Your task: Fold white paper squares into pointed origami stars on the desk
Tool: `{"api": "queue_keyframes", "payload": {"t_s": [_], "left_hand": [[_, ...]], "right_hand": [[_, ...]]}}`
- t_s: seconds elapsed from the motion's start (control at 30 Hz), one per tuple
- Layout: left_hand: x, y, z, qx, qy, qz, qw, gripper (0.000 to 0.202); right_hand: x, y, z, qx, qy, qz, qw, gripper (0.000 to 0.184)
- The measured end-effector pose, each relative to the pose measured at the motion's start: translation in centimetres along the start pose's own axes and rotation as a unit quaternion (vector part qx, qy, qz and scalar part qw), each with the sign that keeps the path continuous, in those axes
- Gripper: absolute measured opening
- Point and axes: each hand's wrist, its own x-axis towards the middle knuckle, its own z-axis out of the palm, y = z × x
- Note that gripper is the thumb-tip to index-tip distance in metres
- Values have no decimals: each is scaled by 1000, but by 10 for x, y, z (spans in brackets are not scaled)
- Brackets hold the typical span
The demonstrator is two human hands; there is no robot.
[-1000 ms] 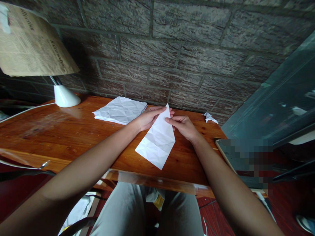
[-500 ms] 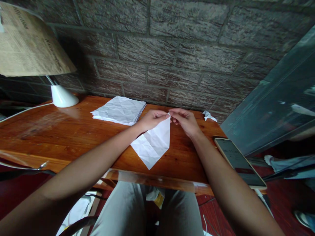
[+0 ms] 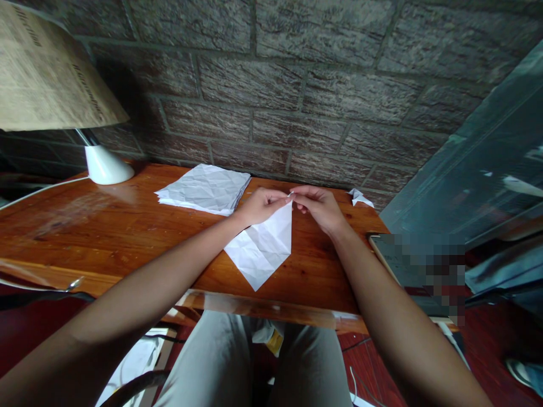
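A creased white sheet of paper (image 3: 262, 249), folded into a pointed shape, lies on the wooden table (image 3: 106, 232) in front of me. My left hand (image 3: 259, 204) pinches the sheet's far tip from the left. Pinching the same tip from the right is my right hand (image 3: 319, 208), fingertips nearly meeting the left ones. The paper's lower point reaches toward the table's near edge.
A stack of crumpled white sheets (image 3: 203, 189) lies at the back left of the hands. A lamp with a white base (image 3: 107, 166) and paper shade (image 3: 46, 73) stands far left. A small paper scrap (image 3: 360, 198) rests by the brick wall. A phone (image 3: 413, 271) sits at the right edge.
The paper has swung so its lower point sits further left and the tip is now pinched between both hands, which have come together at the top.
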Motion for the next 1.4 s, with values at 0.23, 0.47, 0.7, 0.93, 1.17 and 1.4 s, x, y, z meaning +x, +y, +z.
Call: {"api": "queue_keyframes", "payload": {"t_s": [0.23, 0.47, 0.7, 0.93, 1.17, 1.4], "left_hand": [[0, -1, 1, 30, 3, 25, 999, 43], [-1, -1, 1, 36, 7, 21, 999, 41], [-2, 2, 2, 36, 17, 14, 999, 36], [0, 5, 2, 28, 2, 24, 999, 43], [0, 0, 3, 24, -18, 6, 1000, 42], [1, -1, 4, 3, -7, -4, 1000, 42]], "right_hand": [[0, -2, -1, -2, 6, 4, 1000, 33], [0, -3, -3, -3, -2, 10, 1000, 34], [0, -3, -7, -19, -14, 19, 1000, 33], [-2, -5, -6, -30, -37, -5, 999, 30], [1, -7, -1, -15, 25, -37, 999, 42], [1, -8, -2, -8, 41, 9, 999, 35]]}}
